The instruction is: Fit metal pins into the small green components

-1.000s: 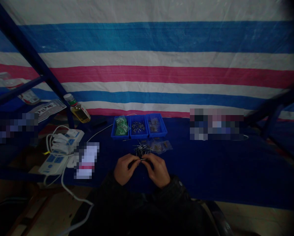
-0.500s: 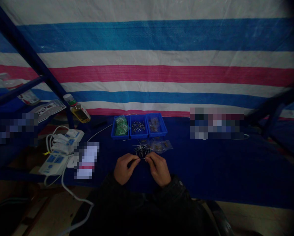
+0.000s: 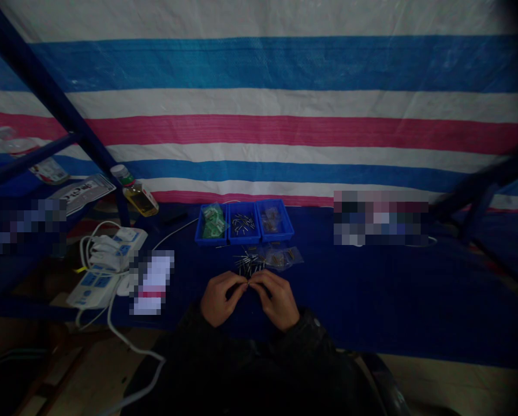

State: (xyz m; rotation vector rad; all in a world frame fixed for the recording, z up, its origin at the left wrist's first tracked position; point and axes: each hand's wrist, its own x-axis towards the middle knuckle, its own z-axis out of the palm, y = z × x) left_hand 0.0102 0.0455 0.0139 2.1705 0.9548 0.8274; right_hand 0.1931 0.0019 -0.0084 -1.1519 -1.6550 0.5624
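Just in front of a loose pile of thin metal rods [image 3: 249,263] with dark parts, my two hands meet fingertip to fingertip. My left hand [image 3: 219,297] is closed in a pinch, and so is my right hand [image 3: 278,297]. Between their tips is a thin metal rod [image 3: 248,283], almost wholly covered by the fingers. Clear plastic bags [image 3: 280,257] with small brass-coloured pieces lie to the right of the pile. Behind stand three blue trays: one with green packets [image 3: 214,222], one with metal rods [image 3: 243,224], one with bagged brownish pieces [image 3: 271,219].
On the left lie a white power strip [image 3: 92,286] with plugs and cables, and a blurred-out phone-like object [image 3: 155,283]. A bottle of yellow liquid [image 3: 140,196] leans by the blue frame post [image 3: 98,156]. A pixelated item [image 3: 382,218] sits at the right back.
My right hand has moved left until its fingertips meet those of my left hand. The rod that showed between them is now mostly hidden. My left hand has hardly moved.
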